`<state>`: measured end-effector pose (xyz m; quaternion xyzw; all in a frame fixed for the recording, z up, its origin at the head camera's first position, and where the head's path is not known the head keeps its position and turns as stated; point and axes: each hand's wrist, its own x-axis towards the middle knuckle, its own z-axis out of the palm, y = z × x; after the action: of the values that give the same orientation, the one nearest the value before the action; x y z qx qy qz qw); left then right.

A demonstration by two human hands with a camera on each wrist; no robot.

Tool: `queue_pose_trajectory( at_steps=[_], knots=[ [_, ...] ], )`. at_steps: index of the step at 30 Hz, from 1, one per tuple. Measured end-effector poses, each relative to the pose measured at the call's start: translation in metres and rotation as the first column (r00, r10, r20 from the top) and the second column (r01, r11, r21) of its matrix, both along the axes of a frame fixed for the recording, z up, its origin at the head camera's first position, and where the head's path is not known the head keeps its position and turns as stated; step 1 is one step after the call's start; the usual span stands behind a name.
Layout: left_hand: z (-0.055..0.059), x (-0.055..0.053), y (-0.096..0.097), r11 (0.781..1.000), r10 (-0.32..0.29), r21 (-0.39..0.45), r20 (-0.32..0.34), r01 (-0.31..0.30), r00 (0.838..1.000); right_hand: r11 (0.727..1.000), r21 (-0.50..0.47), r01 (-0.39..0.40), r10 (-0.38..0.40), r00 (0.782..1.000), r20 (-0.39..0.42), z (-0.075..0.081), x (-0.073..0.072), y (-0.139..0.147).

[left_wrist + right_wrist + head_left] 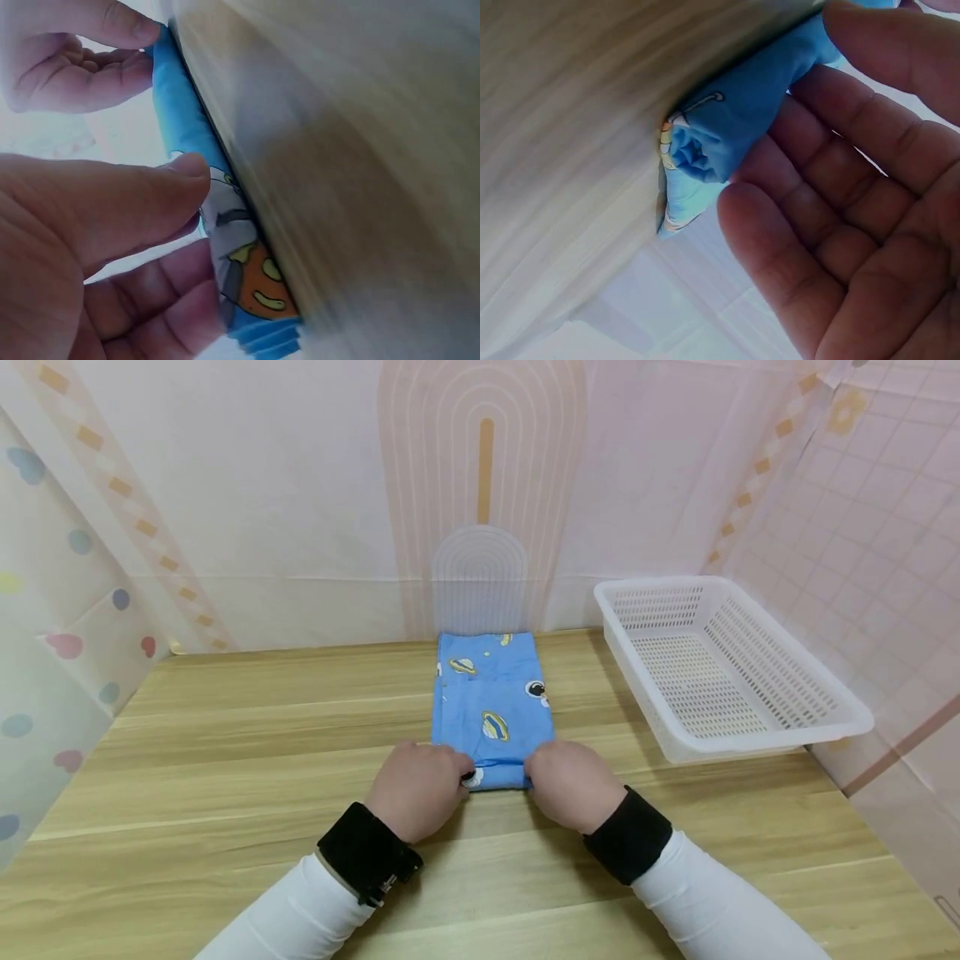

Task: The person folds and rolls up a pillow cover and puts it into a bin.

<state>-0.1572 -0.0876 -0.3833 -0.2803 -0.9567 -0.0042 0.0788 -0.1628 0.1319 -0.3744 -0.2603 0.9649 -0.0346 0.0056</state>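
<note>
A blue cloth [491, 702] printed with ringed planets and astronauts lies folded into a long strip on the wooden table. Its near end is rolled up, and the right wrist view shows the spiral end of the roll [735, 112]. My left hand [422, 789] grips the roll's left end, thumb on the near side, as the left wrist view shows. At the opposite end, my right hand [573, 783] holds the roll between thumb and fingers. In the head view the fingertips are mostly hidden beneath both hands.
A white perforated plastic basket [750, 739] stands on the table at the right. Behind the wooden table [262, 735] hangs a patterned pale curtain [300, 485], and the far end of the cloth reaches almost to it. Black bands [628, 835] circle both wrists.
</note>
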Motion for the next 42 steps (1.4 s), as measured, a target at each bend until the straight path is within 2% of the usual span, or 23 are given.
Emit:
queue_pose_trajectory(
  at_steps=[6,13,19,23,28,34,39,42],
  knots=[
    [0.000,0.005,0.004,0.989,-0.028,-0.147,-0.069,0.017,0.997,1.000,0.027,-0.011,0.012,0.999,-0.041,-0.001,0.004,-0.001],
    [0.000,-0.003,0.004,0.991,0.007,-0.132,-0.048,-0.014,0.999,0.999,0.049,-0.022,0.026,0.995,-0.092,-0.002,0.002,-0.003],
    [0.001,-0.008,0.004,0.995,-0.003,-0.100,-0.037,-0.001,0.999,0.998,0.051,-0.030,0.035,0.994,-0.101,-0.003,0.000,-0.004],
    [0.004,-0.015,0.004,0.998,0.015,-0.056,0.053,-0.012,0.998,0.997,0.052,-0.052,0.057,0.994,-0.095,-0.004,-0.003,-0.004],
    [0.005,-0.022,0.002,0.999,0.044,0.002,0.194,-0.045,0.980,0.996,0.048,-0.079,0.081,0.996,-0.046,-0.003,-0.009,-0.003],
    [0.003,-0.030,-0.003,0.996,0.044,0.059,0.300,-0.065,0.953,0.998,0.014,-0.055,0.053,0.993,0.104,-0.004,-0.018,0.001],
    [0.003,-0.034,-0.006,0.994,0.035,0.083,0.350,-0.068,0.936,1.000,-0.007,-0.011,0.012,0.969,0.248,-0.002,-0.027,0.004],
    [0.004,-0.035,-0.007,0.992,0.034,0.102,0.384,-0.079,0.923,1.000,-0.011,0.010,-0.006,0.958,0.288,0.001,-0.031,0.004]
  ],
)
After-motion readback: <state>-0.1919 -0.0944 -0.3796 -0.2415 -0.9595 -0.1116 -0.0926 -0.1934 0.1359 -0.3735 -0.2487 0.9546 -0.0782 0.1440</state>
